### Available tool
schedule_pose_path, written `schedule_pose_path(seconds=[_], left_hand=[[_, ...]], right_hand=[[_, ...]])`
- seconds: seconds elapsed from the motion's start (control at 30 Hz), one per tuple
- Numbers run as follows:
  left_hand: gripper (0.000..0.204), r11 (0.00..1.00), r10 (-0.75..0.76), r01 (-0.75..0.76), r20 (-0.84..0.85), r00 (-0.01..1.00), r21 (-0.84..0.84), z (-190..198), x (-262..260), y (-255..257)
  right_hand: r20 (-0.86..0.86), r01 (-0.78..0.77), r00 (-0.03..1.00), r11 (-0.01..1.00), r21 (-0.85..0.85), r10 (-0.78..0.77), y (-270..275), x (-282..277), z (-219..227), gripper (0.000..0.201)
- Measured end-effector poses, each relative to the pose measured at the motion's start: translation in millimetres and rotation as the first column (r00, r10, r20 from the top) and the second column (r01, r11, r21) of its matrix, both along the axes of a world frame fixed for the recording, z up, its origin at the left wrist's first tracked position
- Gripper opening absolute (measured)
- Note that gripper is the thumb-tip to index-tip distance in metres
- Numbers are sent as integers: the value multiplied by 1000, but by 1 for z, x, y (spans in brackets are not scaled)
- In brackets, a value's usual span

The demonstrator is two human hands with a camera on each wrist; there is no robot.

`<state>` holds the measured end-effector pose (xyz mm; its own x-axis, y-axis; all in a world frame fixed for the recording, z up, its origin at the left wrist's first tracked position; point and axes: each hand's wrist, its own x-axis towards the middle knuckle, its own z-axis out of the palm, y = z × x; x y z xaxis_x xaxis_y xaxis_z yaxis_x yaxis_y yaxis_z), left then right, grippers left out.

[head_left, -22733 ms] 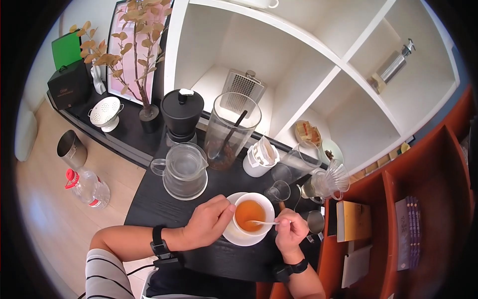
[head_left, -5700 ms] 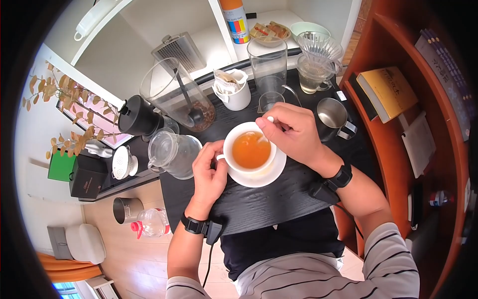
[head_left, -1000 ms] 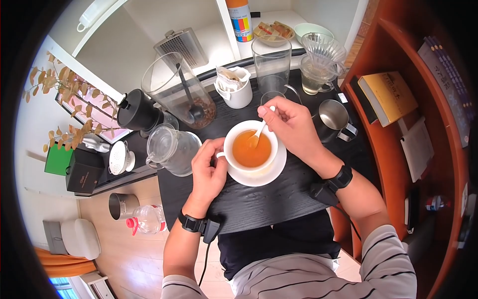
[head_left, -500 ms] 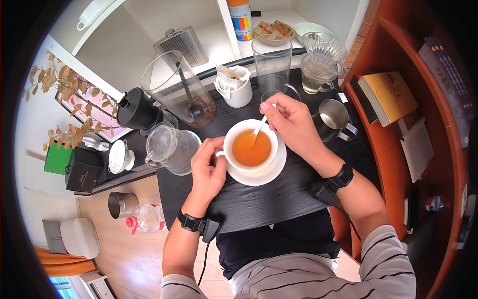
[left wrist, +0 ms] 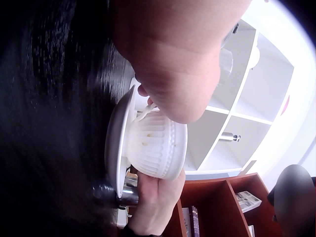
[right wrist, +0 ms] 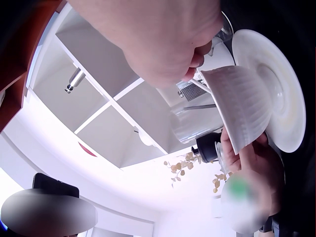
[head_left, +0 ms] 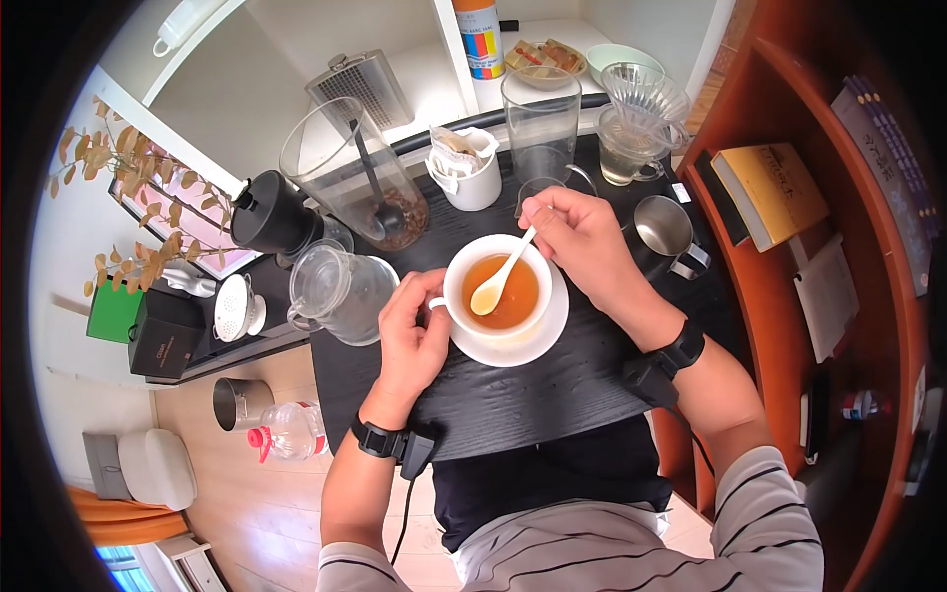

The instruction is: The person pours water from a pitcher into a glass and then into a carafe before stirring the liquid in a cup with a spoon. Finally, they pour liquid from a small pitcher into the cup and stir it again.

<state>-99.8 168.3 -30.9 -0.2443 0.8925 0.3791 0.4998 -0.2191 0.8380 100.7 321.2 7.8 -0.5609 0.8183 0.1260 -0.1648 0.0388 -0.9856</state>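
A white cup (head_left: 453, 286) of amber liquid stands on a white saucer (head_left: 513, 355) on the black table. My left hand (head_left: 412, 331) pinches the cup's handle at its left side; the left wrist view shows the fluted cup (left wrist: 157, 143) with the handle at the fingertips. Above the cup's right rim, my right hand (head_left: 582, 242) pinches the end of a white spoon (head_left: 490, 292), whose bowl lies at the liquid's surface. In the right wrist view the cup (right wrist: 239, 101) hides the spoon's bowl.
Behind the cup stand a glass pitcher (head_left: 360, 296), a tall glass with beans (head_left: 400, 222), a white mug (head_left: 473, 183) and a clear glass (head_left: 543, 118). A metal pitcher (head_left: 663, 225) is at the right, beside an orange-brown shelf (head_left: 789, 326).
The spoon's bowl has moved toward the cup's left front and risen to where it shows fully. My right hand has shifted slightly; my left hand stays at the handle.
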Motion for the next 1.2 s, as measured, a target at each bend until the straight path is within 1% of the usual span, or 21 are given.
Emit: schedule_pose_path(seconds=[0.03, 0.27, 0.33, 0.37, 0.43, 0.5, 0.63, 0.73, 0.77, 0.8, 0.83, 0.9, 0.93, 1.0, 1.03, 1.1, 1.13, 1.2], left_hand=[[34, 998, 22, -22, 9, 1000, 55, 1, 2, 1], [34, 998, 28, -28, 9, 1000, 48, 0, 1, 0], [30, 998, -25, 25, -1, 1000, -58, 0, -4, -4], [30, 998, -24, 24, -1, 1000, -57, 0, -3, -3], [35, 999, 25, -25, 9, 1000, 39, 0, 1, 1], [35, 999, 24, -25, 14, 1000, 38, 0, 1, 1], [35, 999, 18, -19, 17, 1000, 43, 1, 2, 1], [35, 999, 20, -20, 6, 1000, 39, 1, 1, 1], [35, 999, 19, -19, 6, 1000, 39, 1, 0, -1], [33, 1000, -1, 1, 6, 1000, -10, 1, -3, -3], [31, 998, -21, 22, 6, 1000, -60, 0, -4, -4], [31, 998, -26, 26, 7, 1000, -58, 0, -4, -4], [30, 998, -30, 30, 5, 1000, -53, 0, -4, -4], [30, 998, -30, 30, 6, 1000, -51, -1, -5, -4], [30, 998, -31, 31, 7, 1000, -50, -2, -5, -4], [30, 998, -30, 31, 9, 999, -55, -2, -5, -4], [30, 998, -29, 30, 12, 1000, -61, -1, -5, -4], [30, 998, -27, 28, 9, 1000, -62, -1, -5, -4]], right_hand=[[0, 0, 1000, 1000, 0, 0, 0, 1, 2, 25], [-35, 13, 999, 999, -30, -14, 1, 5, 6, 26], [-31, 14, 999, 999, -45, -16, 0, 5, 7, 26], [-34, 12, 999, 999, -53, -14, 0, 6, 8, 26], [-37, 11, 999, 998, -58, -13, 0, 6, 9, 26], [-106, -27, 994, 996, -80, 18, 0, 6, 8, 26], [-145, -14, 989, 996, -93, 0, -2, 5, 11, 24], [-158, 29, 987, 998, -49, -36, -3, 6, 14, 22], [-156, 66, 985, 998, -25, -69, -4, 6, 16, 21], [-154, 103, 983, 995, -2, -102, -4, 7, 16, 21], [-154, 104, 983, 995, -3, -103, -4, 7, 16, 21], [-175, 175, 972, 981, 86, -158, -4, 8, 15, 19], [-175, 174, 972, 981, 86, -158, -4, 9, 15, 19], [-164, 234, 965, 957, 173, -207, -5, 10, 14, 16], [-164, 234, 965, 956, 174, -207, -5, 10, 13, 16], [-151, 242, 967, 920, 309, -203, -5, 8, 8, 17], [-151, 242, 967, 920, 309, -204, -5, 6, 6, 17], [-105, 179, 983, 925, 334, -152, -5, 4, 2, 20]])
